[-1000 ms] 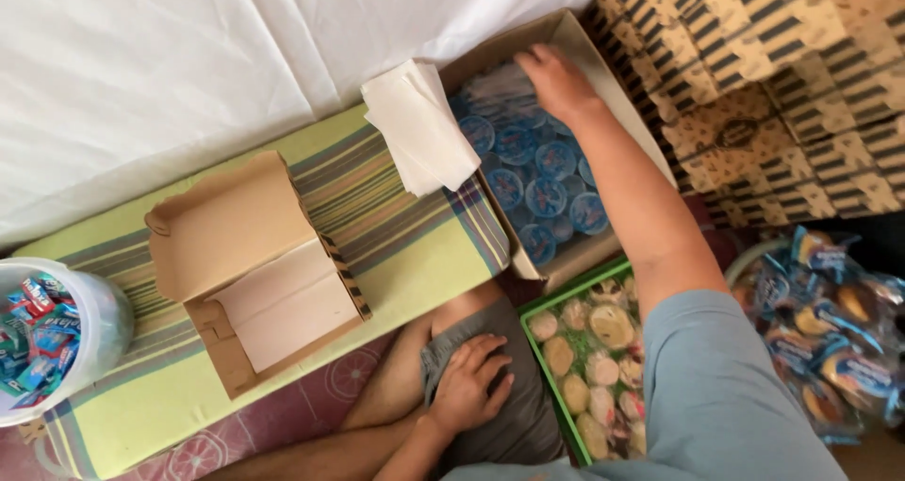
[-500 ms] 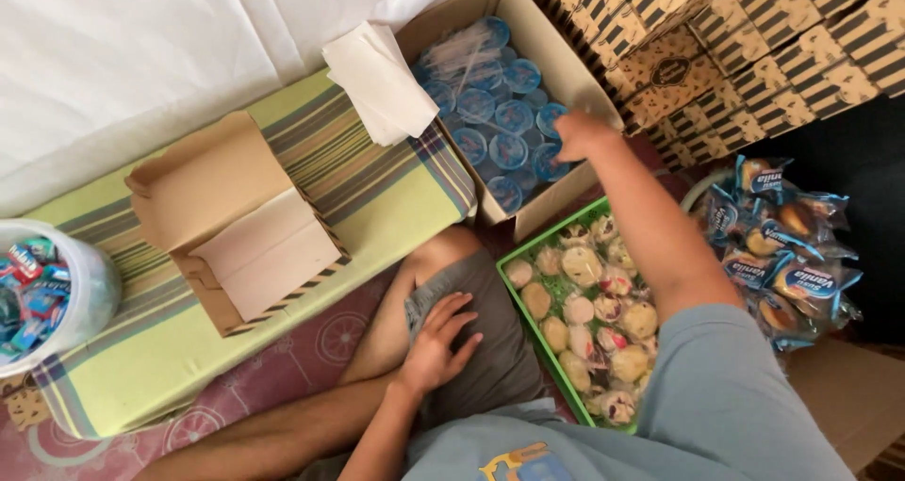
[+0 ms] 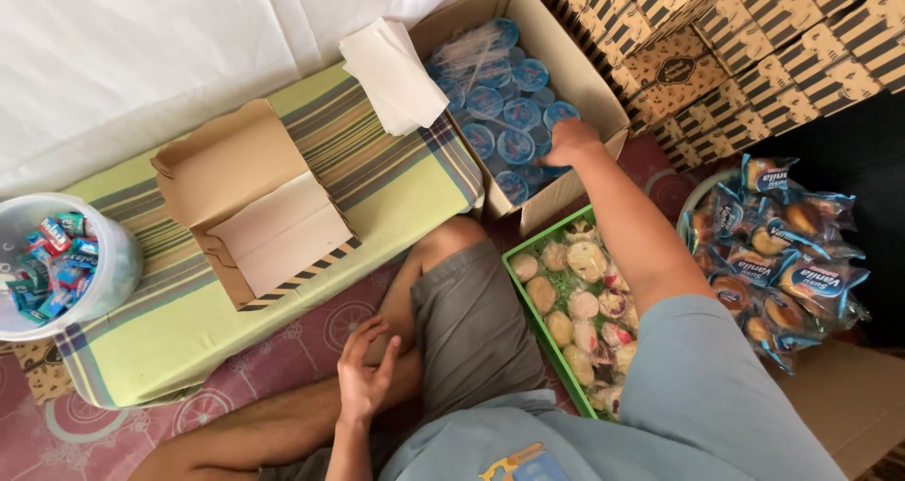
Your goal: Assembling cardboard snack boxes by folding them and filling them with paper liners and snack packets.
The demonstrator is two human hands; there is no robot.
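Seated person, viewed from above. The right hand reaches into a cardboard box at the far centre, fingers curled over blue-lidded sealed water cups; whether it grips one cannot be told. The left hand rests open, fingers spread, on the person's shin at the near centre. An open, empty snack box lies on the striped cushion to the left, a stack of white napkins just beyond it. A green tray of pastries sits under the right forearm.
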